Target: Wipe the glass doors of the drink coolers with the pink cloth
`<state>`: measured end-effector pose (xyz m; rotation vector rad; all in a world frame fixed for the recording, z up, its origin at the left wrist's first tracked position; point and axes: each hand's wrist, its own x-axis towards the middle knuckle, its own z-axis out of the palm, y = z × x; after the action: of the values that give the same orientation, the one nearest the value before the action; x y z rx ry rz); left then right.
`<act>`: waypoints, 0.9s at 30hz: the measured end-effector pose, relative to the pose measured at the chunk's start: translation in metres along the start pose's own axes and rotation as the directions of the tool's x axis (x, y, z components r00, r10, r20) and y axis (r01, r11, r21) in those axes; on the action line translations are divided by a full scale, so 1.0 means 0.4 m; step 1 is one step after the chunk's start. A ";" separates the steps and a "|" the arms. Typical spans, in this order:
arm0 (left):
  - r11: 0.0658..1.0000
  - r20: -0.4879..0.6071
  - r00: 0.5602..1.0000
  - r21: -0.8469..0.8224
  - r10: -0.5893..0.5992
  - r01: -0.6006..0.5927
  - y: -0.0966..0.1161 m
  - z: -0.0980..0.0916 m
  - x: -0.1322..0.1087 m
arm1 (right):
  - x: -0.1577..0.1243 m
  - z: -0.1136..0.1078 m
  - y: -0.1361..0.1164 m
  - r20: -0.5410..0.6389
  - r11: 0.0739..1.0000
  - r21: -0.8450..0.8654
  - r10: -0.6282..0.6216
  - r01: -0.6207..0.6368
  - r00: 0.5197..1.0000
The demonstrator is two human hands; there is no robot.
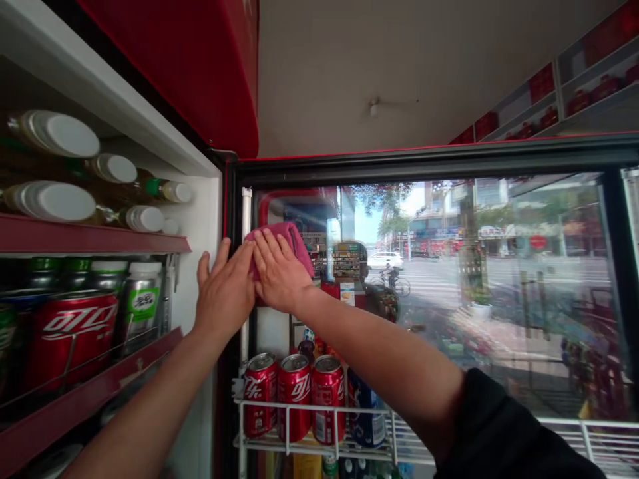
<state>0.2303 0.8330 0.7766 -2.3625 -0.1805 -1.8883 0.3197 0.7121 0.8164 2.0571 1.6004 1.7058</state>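
My right hand (279, 271) lies over a folded pink cloth (298, 249) and holds it pressed to the upper left part of a glass fridge door (429, 319). Its fingers point up and lie close together. Right beside it, my left hand (225, 287) has its fingers apart, some over the dark door frame, with a fingertip at the cloth's left edge. Whether it also bears on the cloth I cannot tell. Below the hands, red cola cans (295, 398) and a dark blue can (367, 409) stand in a white wire door rack (319, 452).
On the left, the open fridge holds lying bottles with white caps (72, 134), a large red can (74, 332) and a white-capped bottle (143, 296) on red-edged shelves (100, 233). A red fridge top panel (200, 66) juts out above. Street and shop show through or in the glass.
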 end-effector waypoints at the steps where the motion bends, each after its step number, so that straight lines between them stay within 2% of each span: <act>1: 1.000 -0.003 1.000 0.002 -0.005 0.005 0.000 -0.001 0.004 | 0.007 -0.001 0.002 -0.003 1.000 0.000 -0.007 0.007 1.000; 5: 1.000 -0.020 0.999 0.005 -0.027 0.027 0.026 -0.001 0.044 | 0.021 -0.025 0.037 -0.013 0.999 -0.024 -0.030 0.029 0.999; 11: 0.999 -0.038 0.999 -0.025 -0.024 0.023 0.110 -0.001 0.110 | 0.002 -0.093 0.119 -0.021 0.998 -0.064 -0.020 0.018 1.000; 15: 0.998 -0.025 1.000 -0.069 0.007 -0.009 0.185 0.004 0.121 | -0.058 -0.138 0.179 -0.027 0.999 -0.053 -0.008 0.006 1.000; 20: 0.983 0.010 0.991 -0.132 0.131 -0.129 0.294 0.002 0.110 | -0.191 -0.187 0.236 -0.069 0.995 -0.049 0.079 -0.083 0.994; 22: 0.969 0.028 0.979 -0.155 0.201 -0.194 0.323 -0.004 0.097 | -0.244 -0.196 0.236 -0.111 0.990 -0.054 0.124 -0.130 0.986; 24: 0.954 0.040 0.966 -0.171 0.255 -0.245 0.329 -0.012 0.079 | -0.277 -0.196 0.217 -0.155 0.980 -0.052 0.180 -0.190 0.971; 27: 0.949 0.033 0.963 -0.179 0.268 -0.258 0.283 -0.026 0.050 | -0.269 -0.191 0.155 -0.136 0.968 -0.058 0.234 -0.243 0.963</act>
<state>0.2430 0.7202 0.7970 -2.4048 0.2934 -1.7753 0.3183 0.5667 0.8068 2.2234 1.3389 1.9786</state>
